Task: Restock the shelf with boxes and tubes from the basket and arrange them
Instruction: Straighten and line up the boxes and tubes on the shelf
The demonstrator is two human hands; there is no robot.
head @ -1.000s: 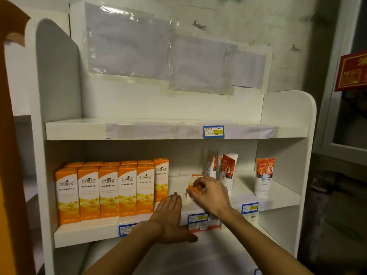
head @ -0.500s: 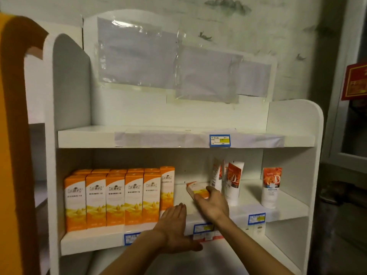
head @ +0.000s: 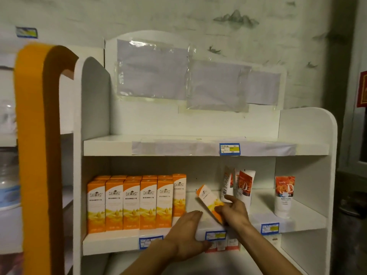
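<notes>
Right hand (head: 233,212) now lifts the orange box (head: 210,201) off the shelf board, tilted, top leaning left; previously lying lower.

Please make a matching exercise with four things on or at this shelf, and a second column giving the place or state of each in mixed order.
Things:
1. tilted orange box
2. row of orange boxes
3. lone tube
4. left hand

Places or states:
A. upright, far right of the middle shelf
B. flat on the shelf's front edge
C. gripped by the right hand
D. upright, left part of the shelf

Pairs: 1-C, 2-D, 3-A, 4-B
</notes>
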